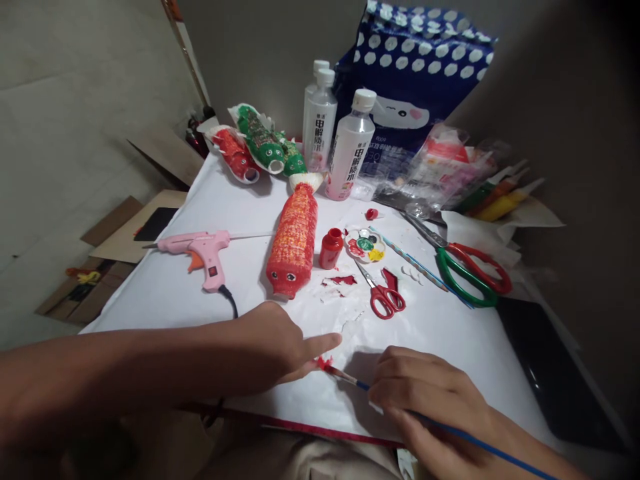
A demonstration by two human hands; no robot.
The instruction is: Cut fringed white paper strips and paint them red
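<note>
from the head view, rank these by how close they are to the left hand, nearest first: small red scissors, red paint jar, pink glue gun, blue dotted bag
Measured from the left hand:
1. Small red scissors, just up and to its right.
2. Red paint jar, beside the red fish bottle; nearly as close as the scissors, hard to separate.
3. Pink glue gun, up and to the left.
4. Blue dotted bag, at the table's back.

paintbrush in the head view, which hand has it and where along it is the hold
The right hand holds the paintbrush by the front of its blue handle, just behind the red-tipped bristles. The left hand holds nothing; its finger presses the white paper.
</note>
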